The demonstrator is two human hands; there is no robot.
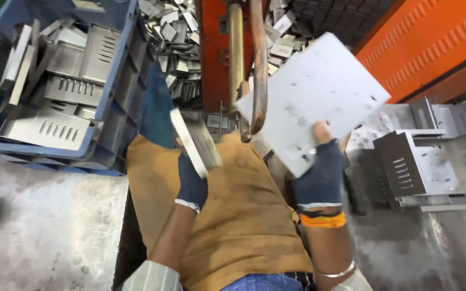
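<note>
Overhead, the orange steel press frame [432,43] fills the upper right, with its rusty curved rod [258,70] hanging down the middle. Left of it, the blue plastic crate [120,81] holds grey louvred sheet-metal brackets [47,129], tilted and stacked. To the right, more bent grey louvred panels [405,167] lie heaped on the grey floor [44,226].

The large flat grey sheet-metal plate with punched holes [314,91] is held up and tilted, its long axis running from lower left to upper right. The right hand [319,172], in a dark glove, pinches the plate's lower edge, fingers closed on it, the plate rising away from them.

The left hand [191,180], also gloved, grips a narrow grey bent metal piece [195,140], seen nearly edge-on, slanting up toward the crate. Both pieces hang above the brown cloth [238,215] on the lap; the left hand is nearer the crate.
</note>
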